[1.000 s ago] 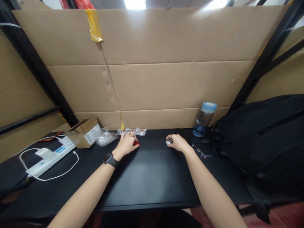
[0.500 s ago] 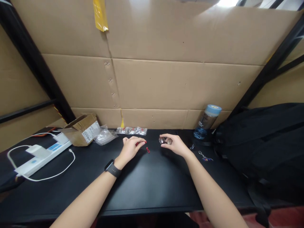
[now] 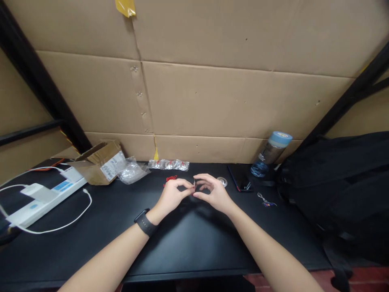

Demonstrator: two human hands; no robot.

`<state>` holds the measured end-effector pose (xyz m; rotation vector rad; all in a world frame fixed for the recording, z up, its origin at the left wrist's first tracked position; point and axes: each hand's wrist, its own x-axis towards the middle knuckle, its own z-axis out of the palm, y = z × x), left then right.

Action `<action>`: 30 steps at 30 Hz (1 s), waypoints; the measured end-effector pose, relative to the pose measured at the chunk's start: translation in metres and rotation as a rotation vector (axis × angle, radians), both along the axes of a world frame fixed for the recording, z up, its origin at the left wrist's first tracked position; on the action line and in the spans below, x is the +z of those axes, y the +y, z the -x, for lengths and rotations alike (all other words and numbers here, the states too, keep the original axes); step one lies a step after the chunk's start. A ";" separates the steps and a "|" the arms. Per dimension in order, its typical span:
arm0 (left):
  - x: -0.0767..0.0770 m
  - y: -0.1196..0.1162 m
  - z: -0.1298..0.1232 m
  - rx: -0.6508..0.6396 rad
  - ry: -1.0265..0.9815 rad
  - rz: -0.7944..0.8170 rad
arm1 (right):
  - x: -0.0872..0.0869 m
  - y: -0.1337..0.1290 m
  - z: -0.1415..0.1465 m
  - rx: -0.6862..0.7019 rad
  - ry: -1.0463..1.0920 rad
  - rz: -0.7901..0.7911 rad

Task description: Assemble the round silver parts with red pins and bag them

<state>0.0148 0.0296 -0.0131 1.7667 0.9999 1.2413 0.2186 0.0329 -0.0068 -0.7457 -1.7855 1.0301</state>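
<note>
My left hand (image 3: 174,195), with a dark watch on its wrist, pinches a small thin piece (image 3: 195,185) between thumb and fingertips. The piece is seen nearly edge-on, so its face and exact kind are hard to make out. From the other side, my right hand (image 3: 215,194) curves its thumb and fingers around the same piece at its edges. A bunch of red cord (image 3: 170,178) lies on the table just behind my left hand. Behind my right hand rests a small clear round case (image 3: 223,181), partly covered by the fingers.
Flat plastic-wrapped pieces (image 3: 168,164) lie along the cardboard wall. To the left are an open carton (image 3: 101,164), a clear plastic bag (image 3: 132,171) and a power strip (image 3: 45,202). Right: a phone (image 3: 240,178), a bottle (image 3: 270,155), a keychain (image 3: 268,203), a black backpack (image 3: 343,194).
My hands have come together around the small piece. The clear round case has left my right hand and lies on the table. Red cord now lies behind my left hand. The view has shifted slightly.
</note>
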 end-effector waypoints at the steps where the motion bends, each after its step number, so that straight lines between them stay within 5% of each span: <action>1: 0.001 -0.001 0.001 0.007 0.005 -0.006 | 0.000 0.000 0.000 0.003 -0.006 -0.014; 16: 0.015 -0.011 0.004 0.218 0.534 -0.245 | -0.002 -0.003 0.005 -0.032 0.025 -0.012; 30: 0.016 -0.019 -0.001 0.343 0.567 -0.377 | 0.000 -0.007 0.008 -0.087 0.011 -0.023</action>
